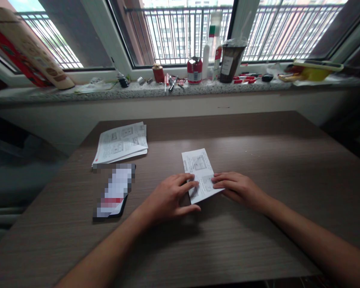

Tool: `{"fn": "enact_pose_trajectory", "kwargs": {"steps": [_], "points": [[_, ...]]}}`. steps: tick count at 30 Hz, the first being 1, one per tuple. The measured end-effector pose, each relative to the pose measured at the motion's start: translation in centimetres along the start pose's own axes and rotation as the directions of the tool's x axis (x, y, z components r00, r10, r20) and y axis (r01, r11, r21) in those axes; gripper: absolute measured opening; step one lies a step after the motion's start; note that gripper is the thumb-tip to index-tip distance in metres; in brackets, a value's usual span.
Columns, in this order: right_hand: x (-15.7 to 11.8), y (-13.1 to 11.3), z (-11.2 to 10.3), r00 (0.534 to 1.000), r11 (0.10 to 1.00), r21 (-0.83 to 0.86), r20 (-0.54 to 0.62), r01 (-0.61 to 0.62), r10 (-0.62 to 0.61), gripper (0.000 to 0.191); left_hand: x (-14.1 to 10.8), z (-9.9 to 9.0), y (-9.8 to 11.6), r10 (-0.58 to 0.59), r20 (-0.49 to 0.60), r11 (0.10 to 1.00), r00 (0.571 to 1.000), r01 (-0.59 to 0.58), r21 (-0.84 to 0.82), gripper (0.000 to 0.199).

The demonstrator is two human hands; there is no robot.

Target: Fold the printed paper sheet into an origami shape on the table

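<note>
A small printed paper sheet (201, 170) with a crease across it lies at the middle of the table, its lower right corner slightly raised. My left hand (175, 196) rests its fingertips on the sheet's left part, fingers spread and thumb stretched out apart near the lower edge. At the right edge, my right hand (238, 187) has its fingers over the paper, and a lower digit goes beneath the raised corner, so the edge sits between them. Part of that hand's grip is hidden. To the left lies a stack of similar printed sheets (121, 140).
On the brown table (273, 148), a phone (115, 192) with a blurred screen lies left of my left hand. The granite windowsill (108, 94) behind holds a red can (195, 71), a dark drink cup (229, 62), a clear bottle (211, 56), red-handled tools (247, 79) and a yellow container (315, 73).
</note>
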State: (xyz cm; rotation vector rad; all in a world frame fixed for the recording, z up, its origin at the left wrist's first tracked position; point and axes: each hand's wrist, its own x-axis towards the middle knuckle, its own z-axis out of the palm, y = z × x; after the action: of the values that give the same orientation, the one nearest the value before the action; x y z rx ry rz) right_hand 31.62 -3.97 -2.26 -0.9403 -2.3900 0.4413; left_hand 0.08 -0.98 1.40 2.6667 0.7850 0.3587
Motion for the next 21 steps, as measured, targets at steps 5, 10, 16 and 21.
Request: {"fn": "enact_pose_trajectory", "kwargs": {"steps": [5, 10, 16, 21], "points": [[0.1, -0.3, -0.1, 0.999, 0.998, -0.051, 0.048, 0.021, -0.019, 0.028, 0.1, 0.5, 0.3, -0.017, -0.033, 1.0, 0.999, 0.017, 0.023, 0.049], [0.2, -0.7, -0.3, 0.997, 0.997, -0.069, 0.071, 0.014, -0.009, 0.026, 0.1, 0.8, 0.3, -0.012, -0.016, 0.999, 1.0, 0.012, 0.036, 0.05], [0.1, -0.7, -0.2, 0.997, 0.999, -0.04, 0.077, -0.018, 0.021, 0.033, 0.1, 0.8, 0.4, -0.015, -0.022, 1.0, 1.0, 0.016, 0.023, 0.032], [-0.1, -0.8, -0.4, 0.994, 0.993, 0.028, 0.002, -0.113, 0.113, 0.023, 0.3, 1.2, 0.4, -0.03, -0.057, 0.999, 0.998, 0.031, 0.017, 0.042]]}}
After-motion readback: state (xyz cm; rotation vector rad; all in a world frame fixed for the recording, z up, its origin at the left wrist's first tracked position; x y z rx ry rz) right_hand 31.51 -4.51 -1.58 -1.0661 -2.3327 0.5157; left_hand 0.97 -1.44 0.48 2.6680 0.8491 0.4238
